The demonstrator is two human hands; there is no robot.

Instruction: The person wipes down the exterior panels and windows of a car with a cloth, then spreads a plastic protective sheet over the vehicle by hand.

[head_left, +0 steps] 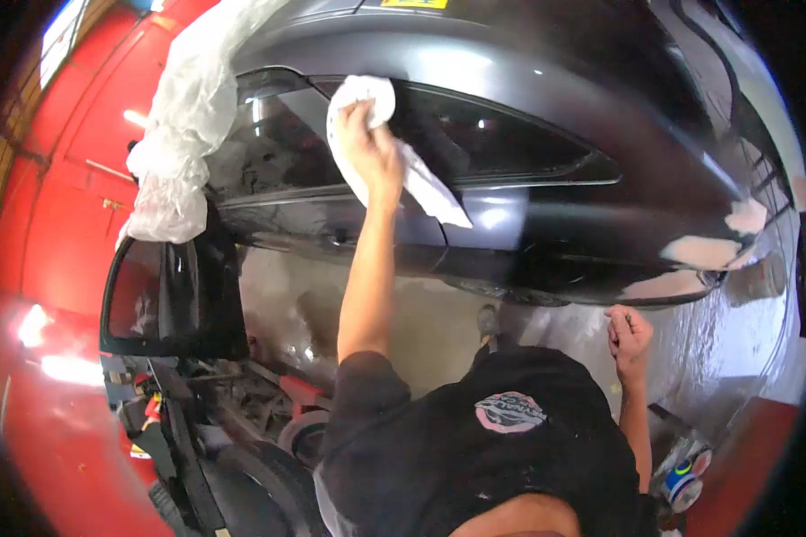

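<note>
My left hand is stretched up to the side of a dark car and grips a white cloth. The cloth lies against the side windows, around the pillar between them, with a loose end hanging down to the right over the body panel. My right hand is in the air below the rear part of the car, its fingers curled in and nothing visible in them. It does not touch the car.
Crumpled clear plastic sheeting hangs over the car's left part. A detached-looking black door stands below it. Car parts and a tyre lie at lower left, a blue-and-white can at lower right. Pale patches mark the rear bumper.
</note>
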